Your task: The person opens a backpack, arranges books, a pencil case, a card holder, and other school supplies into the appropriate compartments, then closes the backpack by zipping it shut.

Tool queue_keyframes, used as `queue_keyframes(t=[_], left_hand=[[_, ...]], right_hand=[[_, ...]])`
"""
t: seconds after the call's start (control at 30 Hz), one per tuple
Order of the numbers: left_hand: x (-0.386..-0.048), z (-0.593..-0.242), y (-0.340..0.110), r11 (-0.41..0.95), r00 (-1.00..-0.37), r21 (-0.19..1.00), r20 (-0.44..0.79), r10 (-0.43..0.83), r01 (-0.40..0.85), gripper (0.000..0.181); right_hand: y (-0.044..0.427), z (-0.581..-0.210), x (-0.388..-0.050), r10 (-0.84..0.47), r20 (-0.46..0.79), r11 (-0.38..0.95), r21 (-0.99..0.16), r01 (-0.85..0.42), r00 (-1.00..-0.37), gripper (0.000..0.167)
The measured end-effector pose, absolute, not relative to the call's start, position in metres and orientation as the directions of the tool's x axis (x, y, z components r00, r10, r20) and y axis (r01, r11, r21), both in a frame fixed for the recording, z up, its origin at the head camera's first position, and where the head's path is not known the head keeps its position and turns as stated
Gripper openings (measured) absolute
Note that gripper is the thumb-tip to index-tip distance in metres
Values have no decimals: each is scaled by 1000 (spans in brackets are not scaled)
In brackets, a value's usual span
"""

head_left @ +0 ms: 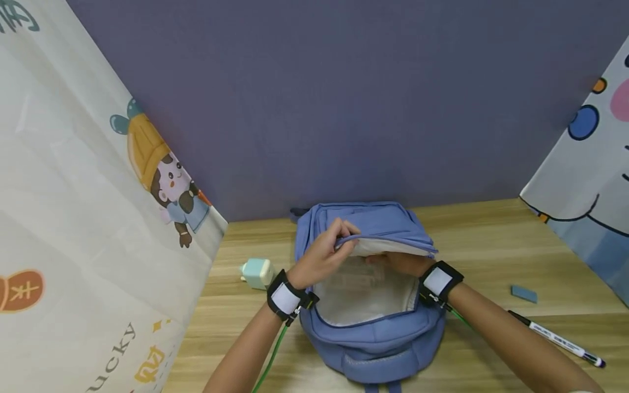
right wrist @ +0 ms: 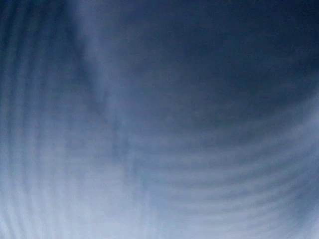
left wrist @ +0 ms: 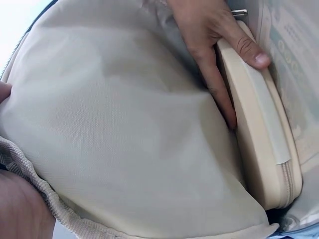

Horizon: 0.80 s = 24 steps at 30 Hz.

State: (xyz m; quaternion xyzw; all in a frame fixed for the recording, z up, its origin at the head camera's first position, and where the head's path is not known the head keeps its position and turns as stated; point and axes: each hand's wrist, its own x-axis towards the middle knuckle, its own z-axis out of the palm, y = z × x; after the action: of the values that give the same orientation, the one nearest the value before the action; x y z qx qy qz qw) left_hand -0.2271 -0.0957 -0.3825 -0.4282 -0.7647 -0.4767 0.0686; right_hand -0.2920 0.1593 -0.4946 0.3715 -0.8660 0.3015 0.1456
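Note:
A blue backpack (head_left: 383,333) lies unzipped on the table. My left hand (head_left: 321,256) pinches the edge of its raised flap between thumb and fingers; part of this hand (left wrist: 22,206) shows at the lower left of the left wrist view. Inside the bag is my right hand (head_left: 405,263), partly hidden by the flap. The left wrist view shows that right hand (left wrist: 207,37) gripping a beige zippered case (left wrist: 256,134), thumb over its top and a finger along its side. Only blurred blue fabric (right wrist: 159,149) fills the right wrist view.
A mint and cream block-shaped object (head_left: 257,273) stands left of the backpack. To the right are a small blue block (head_left: 523,293) and a white marker (head_left: 560,339) with a black cap, near my right forearm. A dark panel (head_left: 363,109) rises behind the table.

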Motion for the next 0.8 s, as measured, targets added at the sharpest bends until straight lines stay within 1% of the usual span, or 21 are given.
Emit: queue_keyframes(t=[0.13,0.2,0.27,0.33,0.37,0.43,0.53,0.63,0.73,0.8], left_hand=[[-227,-383,-97,178,-626,670,518,583,720,18],[-226,-382,-97,176,-630,674,520,577,717,18],[-226,-382,-97,173,-637,682,519,571,711,18],[-226,-382,-98,171,-645,691,517,563,703,18],[-226,-383,-97,170,-649,696,514,560,698,18],[-225,-383,-97,172,-658,703,510,553,690,17],[-225,-384,-97,175,-670,712,507,542,680,18],[-225,-384,-97,180,-676,714,507,535,677,18],[-226,-384,-96,183,-672,707,511,536,683,17],[-226,-384,-96,187,-671,704,511,537,686,16]], right_hand=[[159,-487,-291,-548,448,533,-463,-708,-706,47],[160,-482,-290,-548,420,492,-536,-686,-723,39],[162,-476,-287,-554,400,467,-577,-670,-731,33],[165,-471,-282,-571,380,469,-576,-669,-727,32],[166,-469,-278,-584,362,484,-564,-669,-727,33],[169,-463,-267,-615,345,538,-475,-697,-710,39],[172,-449,-245,-666,301,591,-347,-729,-683,56],[175,-425,-218,-719,263,586,-268,-765,-643,62],[178,-399,-190,-773,280,537,-186,-822,-569,71],[179,-383,-173,-793,340,483,-155,-862,-506,72]])
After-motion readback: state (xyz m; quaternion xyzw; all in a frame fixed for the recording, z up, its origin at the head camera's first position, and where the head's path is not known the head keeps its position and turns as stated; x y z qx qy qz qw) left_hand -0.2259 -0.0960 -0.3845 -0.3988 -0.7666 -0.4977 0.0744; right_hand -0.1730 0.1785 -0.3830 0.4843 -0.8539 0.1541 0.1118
